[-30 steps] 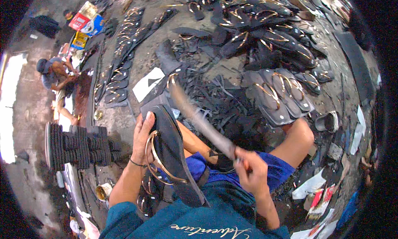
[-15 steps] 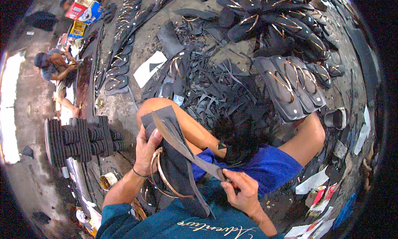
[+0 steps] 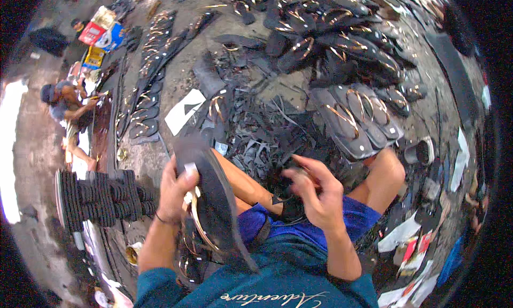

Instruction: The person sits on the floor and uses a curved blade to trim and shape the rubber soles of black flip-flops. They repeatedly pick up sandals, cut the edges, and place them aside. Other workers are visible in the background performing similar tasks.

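My left hand grips a black flip-flop by its edge, near the end farther from me. The flip-flop is tilted lengthwise over my left thigh, its gold strap hanging on the left side. A small white label shows beside my thumb. My right hand is raised above my lap, apart from the flip-flop and blurred by motion. Its fingers are curled around the dark handle of a knife, whose blade I cannot make out against the dark scraps.
Black offcuts litter the floor ahead. Finished-looking grey flip-flops lie beyond my right knee, with a heap of black ones behind. Stacked black soles stand at left. Another person sits farther left, near boxes.
My right hand has swung the knife up and away from the flip-flop, whose excess corner piece no longer shows at the far end. My left hand has shifted slightly left.
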Demonstrator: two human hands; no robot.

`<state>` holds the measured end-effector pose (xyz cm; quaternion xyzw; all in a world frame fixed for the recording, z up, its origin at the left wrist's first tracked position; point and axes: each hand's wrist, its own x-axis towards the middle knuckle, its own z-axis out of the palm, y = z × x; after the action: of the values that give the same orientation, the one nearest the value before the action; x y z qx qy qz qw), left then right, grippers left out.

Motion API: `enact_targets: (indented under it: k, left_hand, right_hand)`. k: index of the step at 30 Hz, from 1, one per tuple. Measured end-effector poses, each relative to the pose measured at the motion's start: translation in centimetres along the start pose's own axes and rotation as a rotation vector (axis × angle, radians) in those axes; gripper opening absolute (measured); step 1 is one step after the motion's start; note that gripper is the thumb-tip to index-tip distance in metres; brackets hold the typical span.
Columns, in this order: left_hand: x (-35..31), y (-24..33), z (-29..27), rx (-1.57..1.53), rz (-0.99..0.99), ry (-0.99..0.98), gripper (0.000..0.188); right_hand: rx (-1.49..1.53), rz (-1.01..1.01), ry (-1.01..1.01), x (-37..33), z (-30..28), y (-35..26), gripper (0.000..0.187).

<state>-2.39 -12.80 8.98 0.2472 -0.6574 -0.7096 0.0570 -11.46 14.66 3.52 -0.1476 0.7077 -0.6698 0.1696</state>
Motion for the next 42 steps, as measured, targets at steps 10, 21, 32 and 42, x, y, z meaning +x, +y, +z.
enact_targets:
  k: [10, 21, 32, 42]
  left_hand:
    - [-5.1, -1.8, -0.7, 0.073, -0.258, -0.292, 0.054]
    - [-6.5, -0.5, 3.3, 0.181, -0.364, -0.626, 0.045]
    - [-3.6, 3.6, 6.1, 0.456, 0.116, -0.875, 0.045]
    - [-11.7, -6.3, 3.9, -0.368, -0.340, -0.205, 0.046]
  right_hand:
    - [-0.276, -0.016, -0.259, -11.8, -4.1, 2.1, 0.032]
    - [-0.371, 0.104, -0.565, -6.0, -5.9, -5.7, 0.027]
    - [0.173, 0.021, -0.534, -3.4, -0.6, -4.0, 0.043]
    - [0.490, 0.261, -0.261, -5.7, 1.1, -0.6, 0.029]
